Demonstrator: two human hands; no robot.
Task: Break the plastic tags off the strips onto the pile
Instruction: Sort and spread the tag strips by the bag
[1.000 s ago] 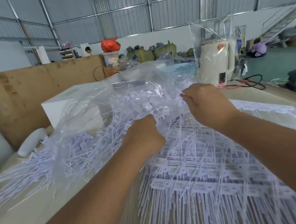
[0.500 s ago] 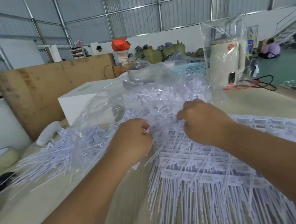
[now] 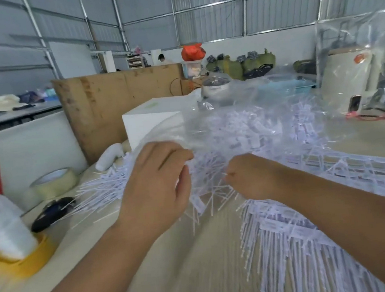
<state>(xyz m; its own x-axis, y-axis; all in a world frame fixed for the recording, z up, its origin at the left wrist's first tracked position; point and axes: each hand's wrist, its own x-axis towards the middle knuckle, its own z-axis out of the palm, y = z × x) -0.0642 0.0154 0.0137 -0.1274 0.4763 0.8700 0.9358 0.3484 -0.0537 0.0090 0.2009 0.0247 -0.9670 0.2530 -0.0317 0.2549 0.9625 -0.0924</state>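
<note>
Now left hand [image 3: 154,188] loosely spread over pile [image 3: 245,135]; right hand [image 3: 252,177] curled, pinching strips [image 3: 217,190].

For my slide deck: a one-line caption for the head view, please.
Left hand and right hand work white plastic tag strips beside the loose tag pile.

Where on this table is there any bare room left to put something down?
Bare wood shows between the forearms, bordered by the yellow tub and the tag strips. Beyond the left hand and right hand, the tag pile crowds everything.
</note>
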